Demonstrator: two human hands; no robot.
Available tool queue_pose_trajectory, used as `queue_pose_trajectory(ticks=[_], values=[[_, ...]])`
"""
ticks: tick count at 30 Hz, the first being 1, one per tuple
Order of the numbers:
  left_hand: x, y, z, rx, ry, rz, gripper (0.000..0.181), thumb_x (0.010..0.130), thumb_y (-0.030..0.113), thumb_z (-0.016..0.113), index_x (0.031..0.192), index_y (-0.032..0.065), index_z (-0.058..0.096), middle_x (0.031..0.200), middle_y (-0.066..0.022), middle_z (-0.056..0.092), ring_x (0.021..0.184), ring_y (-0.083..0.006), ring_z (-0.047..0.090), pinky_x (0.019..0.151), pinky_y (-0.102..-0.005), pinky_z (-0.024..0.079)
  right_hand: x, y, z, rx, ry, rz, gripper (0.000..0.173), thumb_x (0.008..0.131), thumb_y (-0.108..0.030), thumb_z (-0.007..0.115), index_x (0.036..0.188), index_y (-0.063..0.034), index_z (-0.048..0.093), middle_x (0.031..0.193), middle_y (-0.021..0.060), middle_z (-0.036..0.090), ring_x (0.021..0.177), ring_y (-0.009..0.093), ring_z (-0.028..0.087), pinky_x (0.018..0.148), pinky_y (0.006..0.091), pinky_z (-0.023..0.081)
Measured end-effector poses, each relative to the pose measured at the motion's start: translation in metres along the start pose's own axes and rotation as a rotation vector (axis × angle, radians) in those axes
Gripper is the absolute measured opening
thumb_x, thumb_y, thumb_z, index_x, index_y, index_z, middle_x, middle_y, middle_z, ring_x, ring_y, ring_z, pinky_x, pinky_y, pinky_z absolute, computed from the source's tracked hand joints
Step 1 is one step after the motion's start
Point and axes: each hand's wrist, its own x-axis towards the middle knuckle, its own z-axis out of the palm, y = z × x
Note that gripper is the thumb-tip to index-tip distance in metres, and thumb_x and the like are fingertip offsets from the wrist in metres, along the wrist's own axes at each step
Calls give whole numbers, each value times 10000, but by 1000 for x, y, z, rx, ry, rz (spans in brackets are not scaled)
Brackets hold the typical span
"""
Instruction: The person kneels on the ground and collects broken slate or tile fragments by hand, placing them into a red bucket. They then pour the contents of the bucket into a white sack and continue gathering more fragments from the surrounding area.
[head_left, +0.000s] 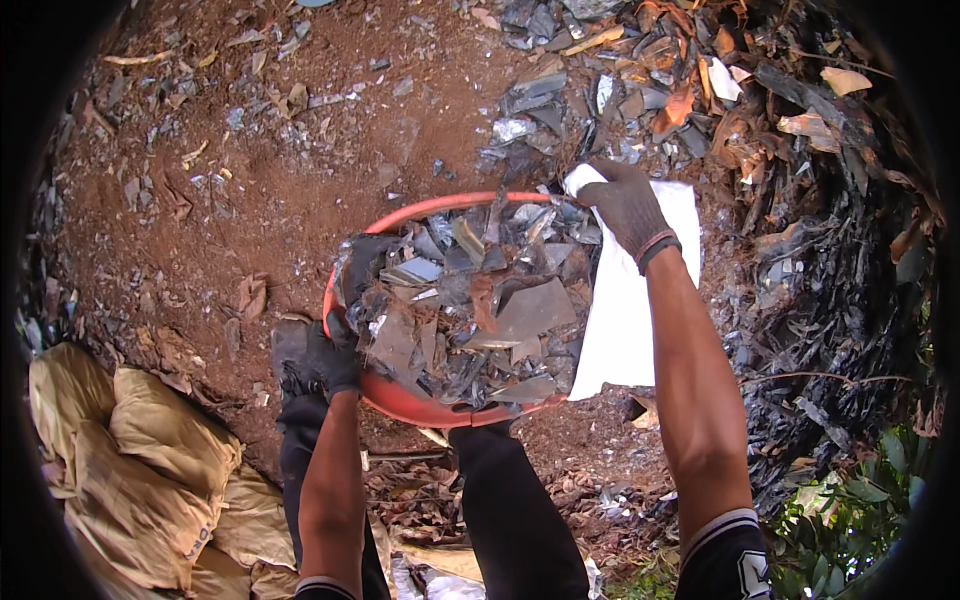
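An orange-red plastic basin (420, 202) is before me, heaped with flat, shiny grey mineral pieces (536, 311) that look like mica. Dark fibrous bits and brown scraps are mixed among them. My left hand (330, 360), in a dark knit glove, grips the basin's left rim. At the upper right rim is my right hand (626, 202), in a brownish glove, with its fingers closed on a white cloth (619, 322). The cloth hangs over the basin's right side and hides the rim there. Whether the right fingers also hold the rim is hidden.
Tan filled sacks (150, 472) lie at the lower left. A dark heap of mineral flakes (840, 300) rises on the right, above green leaves (832, 555). Reddish soil (300, 187) bears scattered flakes and dry leaves. My dark-trousered leg (510, 510) stands below the basin.
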Motion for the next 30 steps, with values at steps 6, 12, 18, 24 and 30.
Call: queue_pose_trajectory(ticks=[6,12,18,24,30], values=[[-13,-2,6,-299,-20,-92,450,1045,426,569,864,14,589,739,-46,629,679,-136,543,647,-345,467,-14,-42,2,-246,-256,-139,502,800,-263,678,1167,80,671,1125,305,686,1088,434,659,934,422,517],[-12,-19,3,-198,-41,-75,411,1045,393,582,893,12,606,735,-54,631,688,-135,550,658,-327,468,-147,-7,42,323,235,-117,616,815,-62,762,1361,47,495,1268,221,610,1157,358,638,951,406,525],[-8,-33,-5,-108,-85,42,372,1051,376,579,976,14,613,830,-50,644,737,-103,545,649,-303,466,-275,96,71,-199,405,128,578,828,-17,756,1334,17,480,1234,157,591,1119,238,631,927,374,547],[0,-12,-14,-156,-188,-145,369,875,286,759,1061,2,614,942,-64,664,838,-162,588,748,-334,494,-297,155,126,299,457,269,369,811,-34,734,1148,-2,587,1040,160,626,851,320,666,749,379,560],[-3,-16,-15,-147,-202,-10,382,853,266,804,1080,12,633,955,-57,685,838,-173,602,763,-340,498,-321,133,159,263,241,300,97,887,-69,663,849,-58,574,733,143,594,716,331,643,631,429,495]])
